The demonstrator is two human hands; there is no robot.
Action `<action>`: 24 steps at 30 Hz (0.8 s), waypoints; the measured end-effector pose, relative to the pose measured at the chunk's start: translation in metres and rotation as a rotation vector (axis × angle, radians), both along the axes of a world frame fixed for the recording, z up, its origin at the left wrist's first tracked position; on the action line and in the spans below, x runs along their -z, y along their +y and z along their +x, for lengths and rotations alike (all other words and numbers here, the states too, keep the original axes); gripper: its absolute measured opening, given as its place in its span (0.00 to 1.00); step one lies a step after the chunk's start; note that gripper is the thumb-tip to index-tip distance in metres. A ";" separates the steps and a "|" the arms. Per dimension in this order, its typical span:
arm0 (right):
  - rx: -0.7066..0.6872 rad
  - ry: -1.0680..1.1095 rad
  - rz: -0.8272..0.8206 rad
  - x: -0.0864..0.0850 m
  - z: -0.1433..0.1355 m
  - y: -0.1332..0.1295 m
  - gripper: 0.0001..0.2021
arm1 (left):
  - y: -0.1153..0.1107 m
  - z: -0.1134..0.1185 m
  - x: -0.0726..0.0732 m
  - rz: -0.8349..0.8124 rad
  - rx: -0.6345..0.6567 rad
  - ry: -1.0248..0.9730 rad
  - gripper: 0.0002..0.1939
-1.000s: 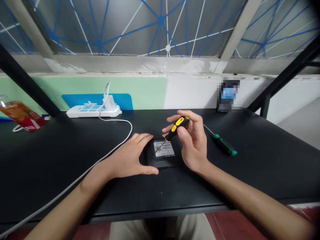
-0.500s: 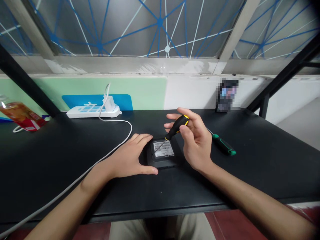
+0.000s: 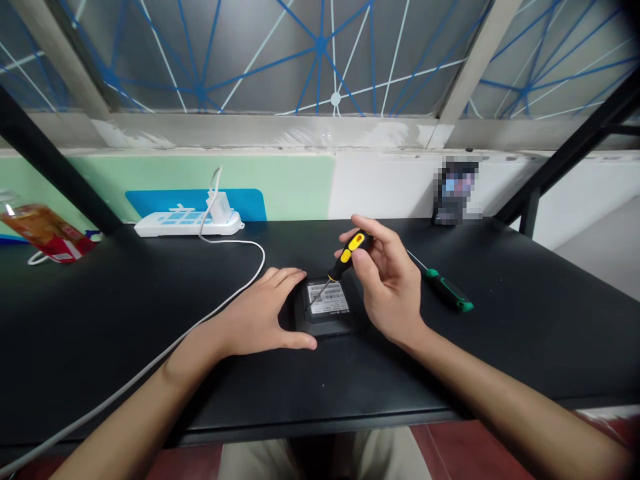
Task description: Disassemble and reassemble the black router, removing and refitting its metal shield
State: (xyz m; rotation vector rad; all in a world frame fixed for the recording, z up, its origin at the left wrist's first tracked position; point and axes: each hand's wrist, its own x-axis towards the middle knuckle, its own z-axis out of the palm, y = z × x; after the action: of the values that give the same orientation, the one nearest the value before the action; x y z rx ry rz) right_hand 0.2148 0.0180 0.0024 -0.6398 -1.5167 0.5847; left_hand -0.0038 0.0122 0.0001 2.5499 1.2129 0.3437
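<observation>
A flat black device [image 3: 325,327] with a white printed label [image 3: 327,298] lies on the black table in front of me. My left hand [image 3: 260,310] rests at its left side, thumb and fingers spread apart, fingertips by the upper left corner and thumb near the front edge. With my right hand [image 3: 393,287] I grip a black and yellow screwdriver [image 3: 350,255] by its handle. The shaft slants down to the left, and its tip meets the device near the left side of the label.
Right of my right hand lies a green and black screwdriver [image 3: 450,291]. A white power strip [image 3: 187,225] with a plugged-in charger stands at the back left, its white cable [image 3: 235,293] crossing the table. A bottle [image 3: 50,230] is far left, a phone-like object [image 3: 454,193] back right.
The screwdriver's handle has turned, so its yellow patches now face me. My right thumb and fingers have shifted slightly left around it. My left hand has stayed where it was.
</observation>
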 end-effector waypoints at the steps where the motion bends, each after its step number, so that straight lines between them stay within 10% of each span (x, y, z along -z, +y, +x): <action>1: -0.034 0.007 -0.020 0.000 0.000 -0.001 0.19 | 0.000 0.000 0.000 -0.002 -0.001 0.002 0.52; 16: 0.102 -0.025 0.036 0.000 -0.001 0.001 0.17 | 0.000 0.000 -0.001 -0.002 -0.001 -0.003 0.52; 24: -0.041 0.003 -0.049 0.002 0.002 -0.003 0.20 | 0.000 -0.001 0.001 0.006 -0.002 -0.002 0.51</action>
State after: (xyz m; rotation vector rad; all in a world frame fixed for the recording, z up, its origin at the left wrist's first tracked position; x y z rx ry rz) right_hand 0.2170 0.0147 0.0001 -0.6462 -1.5199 0.6558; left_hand -0.0046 0.0124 -0.0012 2.5525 1.2160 0.3505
